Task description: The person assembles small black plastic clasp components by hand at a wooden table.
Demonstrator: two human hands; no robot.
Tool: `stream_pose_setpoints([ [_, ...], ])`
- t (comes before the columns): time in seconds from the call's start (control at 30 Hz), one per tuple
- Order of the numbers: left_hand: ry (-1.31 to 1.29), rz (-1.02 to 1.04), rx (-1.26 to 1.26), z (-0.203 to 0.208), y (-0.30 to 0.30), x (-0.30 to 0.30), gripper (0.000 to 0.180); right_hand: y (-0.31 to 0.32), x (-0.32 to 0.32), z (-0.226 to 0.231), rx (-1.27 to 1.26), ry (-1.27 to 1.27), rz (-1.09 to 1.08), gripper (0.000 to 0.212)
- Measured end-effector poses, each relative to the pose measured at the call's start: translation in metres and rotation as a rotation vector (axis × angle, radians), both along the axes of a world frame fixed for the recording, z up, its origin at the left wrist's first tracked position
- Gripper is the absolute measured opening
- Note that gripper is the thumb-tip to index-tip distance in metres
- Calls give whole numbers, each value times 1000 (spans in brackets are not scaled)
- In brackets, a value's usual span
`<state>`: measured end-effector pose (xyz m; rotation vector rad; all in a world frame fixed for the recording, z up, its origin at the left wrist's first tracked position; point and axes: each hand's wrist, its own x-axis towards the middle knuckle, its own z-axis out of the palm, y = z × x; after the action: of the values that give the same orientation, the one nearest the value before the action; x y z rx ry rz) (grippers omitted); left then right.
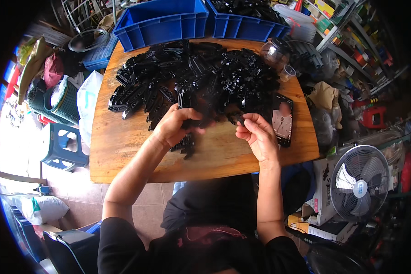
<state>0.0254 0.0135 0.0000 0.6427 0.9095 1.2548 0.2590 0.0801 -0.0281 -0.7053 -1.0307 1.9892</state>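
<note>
A large heap of glossy black plastic parts (169, 64) covers the back and middle of the wooden table (223, 157). My left hand (176, 125) is curled at the front of the heap, thumb and fingers closed around a dark plastic part; its outline is smeared and partly hidden. Just below that hand, more black parts (186, 148) lie on the wood. To the right, my right hand (260, 134) pinches a small black plastic piece (237, 118) between thumb and fingertips. The two hands are apart, both close to the heap's near edge.
Two blue bins, one bare inside (162, 29) and one filled with black parts (249, 27), stand behind the heap. A phone (283, 121) lies by my right hand, with a clear jar (275, 52) beyond. A fan (360, 178) stands right, a blue stool (64, 146) left.
</note>
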Motion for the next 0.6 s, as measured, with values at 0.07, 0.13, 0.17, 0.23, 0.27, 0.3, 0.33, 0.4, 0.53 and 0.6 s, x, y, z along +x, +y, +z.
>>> stream_pose_setpoints([
  [0.07,-11,-7,-9,-1,-2,2,39,-1,-1,-3,1,12,9,18],
  [0.13,-35,-20,-8,-1,-3,5,39,-2,-3,-5,2,24,18,19],
  [0.17,-36,-19,-8,-3,-4,4,39,-3,-3,-6,35,18,26,19],
  [0.23,-104,-52,-13,-8,-2,3,39,-6,-5,-2,69,12,32,19],
  [0.27,-103,-54,-14,-8,-2,4,39,-10,-6,3,178,-110,9,17],
  [0.3,-79,-51,-21,-6,-3,5,36,-14,-8,9,286,-233,-16,16],
  [0.33,-54,-52,-28,-5,-3,8,32,-21,-12,18,353,-212,-20,13],
  [0.4,-1,-38,-40,-4,-6,12,34,-28,-21,24,852,-295,-57,12],
  [0.53,132,-25,-17,-9,-12,12,33,-33,-34,34,1146,-443,-91,11],
  [0.6,194,-29,28,-10,-12,11,34,-31,-32,37,1113,-446,-129,11],
])
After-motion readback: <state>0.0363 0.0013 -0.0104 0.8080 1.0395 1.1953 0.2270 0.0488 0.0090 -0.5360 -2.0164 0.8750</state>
